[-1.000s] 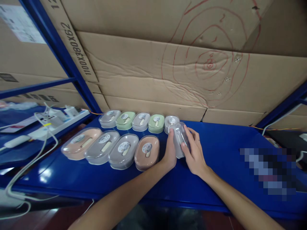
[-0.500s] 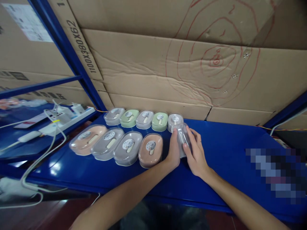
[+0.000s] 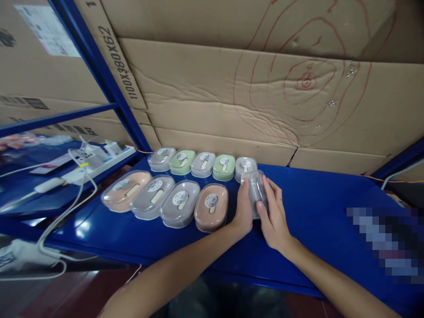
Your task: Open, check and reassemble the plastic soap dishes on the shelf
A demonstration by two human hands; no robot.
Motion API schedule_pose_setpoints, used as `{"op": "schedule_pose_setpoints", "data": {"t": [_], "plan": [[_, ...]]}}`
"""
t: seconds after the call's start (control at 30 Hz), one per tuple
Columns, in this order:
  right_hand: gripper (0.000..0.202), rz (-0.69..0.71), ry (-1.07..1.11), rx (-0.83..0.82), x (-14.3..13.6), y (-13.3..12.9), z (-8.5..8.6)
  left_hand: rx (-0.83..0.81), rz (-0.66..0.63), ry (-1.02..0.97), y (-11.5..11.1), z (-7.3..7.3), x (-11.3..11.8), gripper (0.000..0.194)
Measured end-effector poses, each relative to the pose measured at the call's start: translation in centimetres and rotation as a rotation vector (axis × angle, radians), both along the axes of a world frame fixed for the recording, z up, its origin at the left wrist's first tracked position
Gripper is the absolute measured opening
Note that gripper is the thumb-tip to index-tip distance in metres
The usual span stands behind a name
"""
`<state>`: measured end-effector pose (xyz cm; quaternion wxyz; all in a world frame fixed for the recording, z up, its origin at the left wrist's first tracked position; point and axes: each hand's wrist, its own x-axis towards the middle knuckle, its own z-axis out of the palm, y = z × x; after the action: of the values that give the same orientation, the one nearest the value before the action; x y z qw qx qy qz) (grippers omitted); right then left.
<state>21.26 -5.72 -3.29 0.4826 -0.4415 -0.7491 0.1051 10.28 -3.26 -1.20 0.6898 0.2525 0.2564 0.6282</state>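
Note:
Both my hands are wrapped around a grey lunch box [image 3: 255, 190] with a clear cover, at the right end of the front row. My left hand [image 3: 244, 205] grips its left side. Along its right side and top lie the fingers and thumb of my right hand [image 3: 272, 216]. Just to the left stands an orange-pink lunch box [image 3: 212, 206] with a round label and a pale strip on its lid. Behind my hands is another grey lunch box [image 3: 245, 167], in the back row. The lower part of the held box is partly hidden by my hands.
More grey, green [image 3: 224, 168] and orange-pink boxes stand in two rows on the blue shelf [image 3: 308, 229]. Cardboard [image 3: 205, 79] rises behind. At left are a power strip [image 3: 122, 153], white cables [image 3: 71, 198] and a blue post [image 3: 132, 128]. A blurred-out patch lies at right.
The view has shifted slightly, so the boxes appear a little further right. My hands stay around the same grey lunch box, with little visible movement.

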Motion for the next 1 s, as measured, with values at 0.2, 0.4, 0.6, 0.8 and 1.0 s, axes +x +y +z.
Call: {"op": "schedule_pose_setpoints", "data": {"t": [0.2,0.4,0.6,0.8,1.0], "plan": [[0.064,0.007,0.043,-0.008,0.0,-0.1,-0.3,-0.03,0.047,0.026,-0.1,0.1,0.1,0.049],[0.068,0.011,-0.012,-0.039,-0.6,-0.4,-0.5,-0.045,0.035,-0.024,0.0,0.6,0.1,0.048],[0.065,0.019,0.026,-0.03,0.0,0.4,0.2,0.02,0.008,-0.015,0.2,1.3,0.0,0.052],[0.061,0.023,0.05,0.021,0.7,0.8,0.6,0.059,0.031,-0.003,0.1,1.3,0.0,0.058],[0.061,0.018,0.061,0.01,0.1,0.2,0.4,0.007,0.013,-0.013,-0.3,1.2,0.1,0.053]]}}
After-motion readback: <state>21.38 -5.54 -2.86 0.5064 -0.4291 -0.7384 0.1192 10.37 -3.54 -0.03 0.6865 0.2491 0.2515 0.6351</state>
